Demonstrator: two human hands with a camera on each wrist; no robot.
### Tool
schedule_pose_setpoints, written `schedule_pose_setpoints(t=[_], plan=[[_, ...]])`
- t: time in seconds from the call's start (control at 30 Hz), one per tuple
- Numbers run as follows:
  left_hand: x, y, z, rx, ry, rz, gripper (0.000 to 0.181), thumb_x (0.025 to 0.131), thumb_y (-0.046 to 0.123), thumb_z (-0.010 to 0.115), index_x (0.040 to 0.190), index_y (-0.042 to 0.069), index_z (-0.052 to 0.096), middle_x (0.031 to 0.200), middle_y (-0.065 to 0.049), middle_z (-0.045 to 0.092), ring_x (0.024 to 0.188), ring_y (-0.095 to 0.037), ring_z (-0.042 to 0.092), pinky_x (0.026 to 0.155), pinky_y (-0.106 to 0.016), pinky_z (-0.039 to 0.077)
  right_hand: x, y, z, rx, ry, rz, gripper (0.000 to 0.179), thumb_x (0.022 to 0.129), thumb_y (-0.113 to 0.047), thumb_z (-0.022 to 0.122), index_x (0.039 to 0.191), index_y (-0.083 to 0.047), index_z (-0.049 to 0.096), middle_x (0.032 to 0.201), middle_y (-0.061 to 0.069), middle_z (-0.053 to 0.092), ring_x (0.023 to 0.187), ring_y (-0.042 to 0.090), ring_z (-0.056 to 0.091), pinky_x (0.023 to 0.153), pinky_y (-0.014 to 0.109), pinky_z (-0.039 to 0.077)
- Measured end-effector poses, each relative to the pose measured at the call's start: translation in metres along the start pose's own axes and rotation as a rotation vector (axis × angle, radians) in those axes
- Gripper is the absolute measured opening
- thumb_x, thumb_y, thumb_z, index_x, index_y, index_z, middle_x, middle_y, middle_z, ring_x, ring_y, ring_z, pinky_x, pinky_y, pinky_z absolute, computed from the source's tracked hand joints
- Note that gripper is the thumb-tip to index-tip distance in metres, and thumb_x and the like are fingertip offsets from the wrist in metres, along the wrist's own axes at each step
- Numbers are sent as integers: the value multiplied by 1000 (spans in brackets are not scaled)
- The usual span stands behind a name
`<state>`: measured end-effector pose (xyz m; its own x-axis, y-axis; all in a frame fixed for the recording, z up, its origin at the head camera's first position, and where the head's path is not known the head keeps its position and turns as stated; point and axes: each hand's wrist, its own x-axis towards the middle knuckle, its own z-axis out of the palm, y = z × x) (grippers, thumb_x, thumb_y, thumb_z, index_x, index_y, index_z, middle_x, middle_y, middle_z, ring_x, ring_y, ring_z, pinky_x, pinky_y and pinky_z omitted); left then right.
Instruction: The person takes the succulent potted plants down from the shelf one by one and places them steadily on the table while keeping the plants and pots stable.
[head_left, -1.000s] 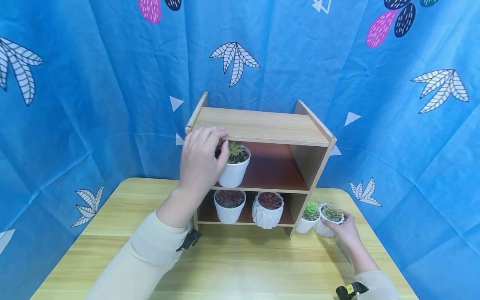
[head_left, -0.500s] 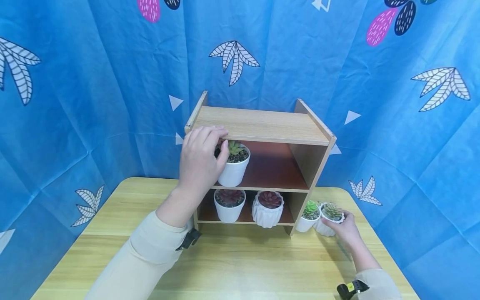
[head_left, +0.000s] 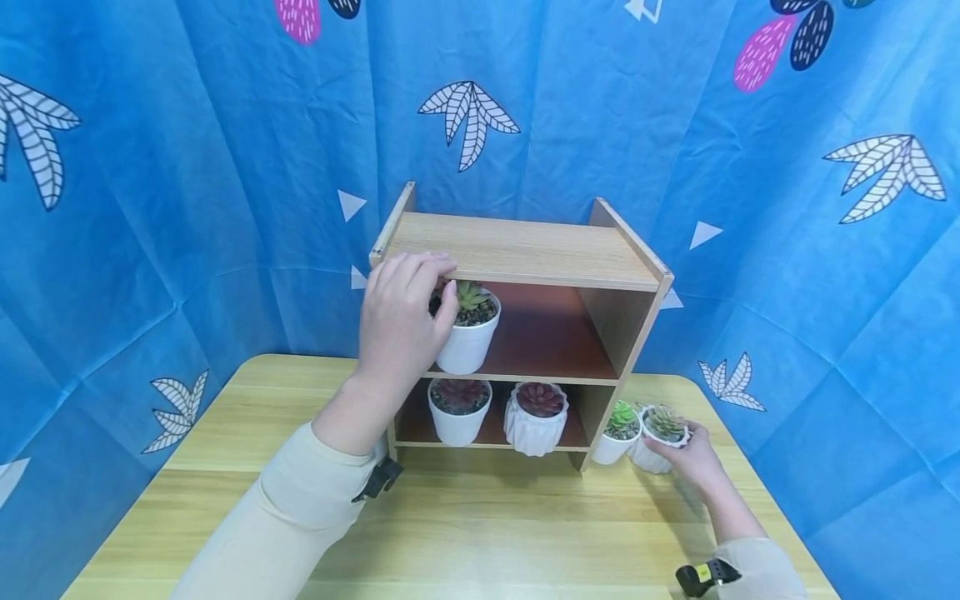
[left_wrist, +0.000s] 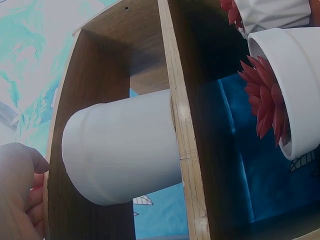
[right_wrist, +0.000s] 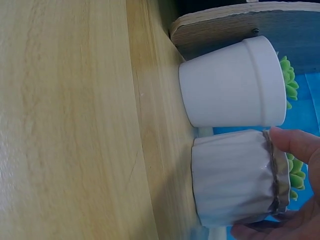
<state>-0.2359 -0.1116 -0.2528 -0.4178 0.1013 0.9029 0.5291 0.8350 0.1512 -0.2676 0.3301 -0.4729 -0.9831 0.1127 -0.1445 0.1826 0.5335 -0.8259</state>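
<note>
My left hand (head_left: 405,312) rests at the front edge of the wooden shelf's top board (head_left: 517,250), fingers loosely bent. In the left wrist view its thumb and fingers lie by that edge, apart from the white pot (left_wrist: 120,150) on the middle level. That pot holds a green succulent (head_left: 471,297), partly behind the hand. My right hand (head_left: 693,458) grips the rim of a ribbed white potted succulent (right_wrist: 235,180) on the table, thumb on one side, fingers on the other. A smooth white potted succulent (right_wrist: 230,85) stands close beside it.
The lower shelf level bears a smooth white pot (head_left: 459,421) and a ribbed white pot (head_left: 536,425), each with a dark red succulent. The shelf's right side panel (head_left: 626,358) stands near the two table pots. Behind the wooden table (head_left: 480,525) hangs a blue patterned cloth (head_left: 285,167).
</note>
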Motion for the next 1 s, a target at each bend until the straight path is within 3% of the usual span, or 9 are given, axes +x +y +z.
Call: schedule_pose_setpoints(t=[0.83, 1.0], plan=[[-1, 0, 1, 2, 0, -2, 23, 94, 16, 65, 113, 5, 73, 118, -10, 71, 115, -28, 61, 107, -46, 42, -4, -3, -10, -124, -28, -42, 97, 94, -32, 68, 145, 24, 9, 142, 47, 30, 130, 60, 36, 109, 64, 34], [-1, 1, 1, 3, -3, -4, 24, 94, 16, 65, 113, 5, 73, 119, -10, 70, 115, -28, 61, 107, -45, 42, -4, -4, -15, -193, -29, -12, 102, 95, -42, 65, 147, 23, 6, 145, 49, 22, 132, 63, 29, 109, 66, 30]])
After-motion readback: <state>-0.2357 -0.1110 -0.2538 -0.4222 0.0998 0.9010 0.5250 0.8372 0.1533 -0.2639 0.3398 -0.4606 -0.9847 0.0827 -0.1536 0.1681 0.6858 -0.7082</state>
